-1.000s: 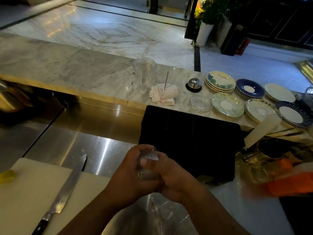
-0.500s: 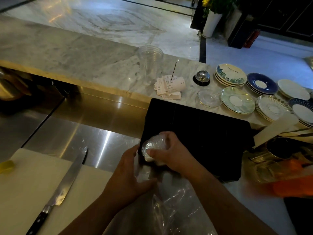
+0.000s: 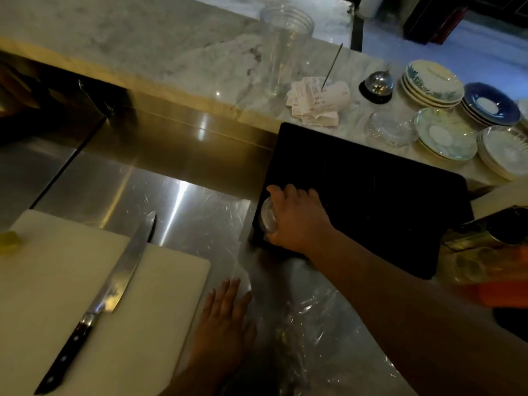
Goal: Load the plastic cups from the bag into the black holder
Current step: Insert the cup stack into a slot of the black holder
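My right hand [image 3: 297, 221] grips a stack of clear plastic cups [image 3: 268, 218] lying on its side at the near left corner of the black holder [image 3: 371, 192]. Only the round end of the stack shows past my fingers. The clear plastic bag [image 3: 311, 324] lies crumpled on the steel counter below my right forearm. My left hand [image 3: 224, 318] rests flat, fingers spread, on the bag's left edge beside the cutting board. A second stack of clear cups [image 3: 283, 47] stands upright on the marble ledge at the back.
A white cutting board [image 3: 85, 295] with a large knife [image 3: 105, 295] lies at the left. Receipts on a spike [image 3: 317, 101], a call bell [image 3: 377, 84], a glass saucer [image 3: 391, 130] and stacked saucers [image 3: 445, 132] sit on the marble ledge. Orange and metal items crowd the right edge.
My right hand carried the cup stack out of the bag and forward to the holder's near left corner. My left hand let go and dropped flat onto the bag.
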`<action>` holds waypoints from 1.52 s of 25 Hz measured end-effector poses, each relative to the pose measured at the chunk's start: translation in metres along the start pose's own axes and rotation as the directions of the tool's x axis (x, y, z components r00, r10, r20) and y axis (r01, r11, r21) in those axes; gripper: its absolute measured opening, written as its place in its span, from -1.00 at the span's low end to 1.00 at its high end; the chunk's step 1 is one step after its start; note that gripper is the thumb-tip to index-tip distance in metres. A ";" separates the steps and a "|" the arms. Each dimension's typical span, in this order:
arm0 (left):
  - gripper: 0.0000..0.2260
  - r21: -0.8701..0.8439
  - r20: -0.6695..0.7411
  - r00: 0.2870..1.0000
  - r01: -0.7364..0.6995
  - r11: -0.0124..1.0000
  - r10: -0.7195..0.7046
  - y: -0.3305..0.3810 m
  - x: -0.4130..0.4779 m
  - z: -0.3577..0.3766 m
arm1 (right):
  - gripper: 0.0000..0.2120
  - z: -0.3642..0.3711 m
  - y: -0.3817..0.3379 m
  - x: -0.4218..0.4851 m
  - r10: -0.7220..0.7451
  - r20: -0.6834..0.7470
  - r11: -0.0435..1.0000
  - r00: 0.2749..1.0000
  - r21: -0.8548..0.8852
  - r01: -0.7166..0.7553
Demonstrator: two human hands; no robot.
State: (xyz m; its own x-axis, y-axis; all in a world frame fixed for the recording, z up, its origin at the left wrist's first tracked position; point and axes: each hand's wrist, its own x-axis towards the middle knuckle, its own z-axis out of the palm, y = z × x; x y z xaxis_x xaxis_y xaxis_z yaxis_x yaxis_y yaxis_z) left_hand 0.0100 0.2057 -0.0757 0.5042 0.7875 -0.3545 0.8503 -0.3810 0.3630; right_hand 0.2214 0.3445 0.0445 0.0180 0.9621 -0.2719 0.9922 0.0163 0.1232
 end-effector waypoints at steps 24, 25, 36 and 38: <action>-0.37 0.129 -0.243 0.969 -0.018 0.992 0.049 -0.023 0.014 0.060 | -0.66 0.038 -0.009 -0.061 0.016 -0.441 0.970 0.897 0.224 0.093; -0.37 0.137 -0.254 0.966 -0.016 0.990 0.051 -0.024 0.014 0.062 | -0.73 0.044 -0.017 -0.072 0.031 -0.434 0.950 0.900 0.293 0.109; -0.39 0.193 -0.313 0.948 0.008 0.981 0.054 -0.026 0.016 0.069 | -0.76 0.078 -0.047 -0.040 0.225 0.155 0.898 0.962 0.351 -0.267; -0.41 0.181 -0.300 0.953 0.004 0.983 0.051 -0.023 0.015 0.067 | -0.83 0.069 -0.039 -0.054 0.200 0.102 0.869 0.974 0.441 -0.225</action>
State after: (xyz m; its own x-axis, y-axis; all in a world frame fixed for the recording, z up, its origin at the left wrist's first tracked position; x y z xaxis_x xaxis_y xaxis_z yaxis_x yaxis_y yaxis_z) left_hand 0.0078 0.1943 -0.1471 0.4785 0.8760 -0.0607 0.8658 -0.4591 0.1993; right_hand 0.1900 0.2732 -0.0113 0.2287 0.9131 -0.3375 0.9126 -0.3218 -0.2522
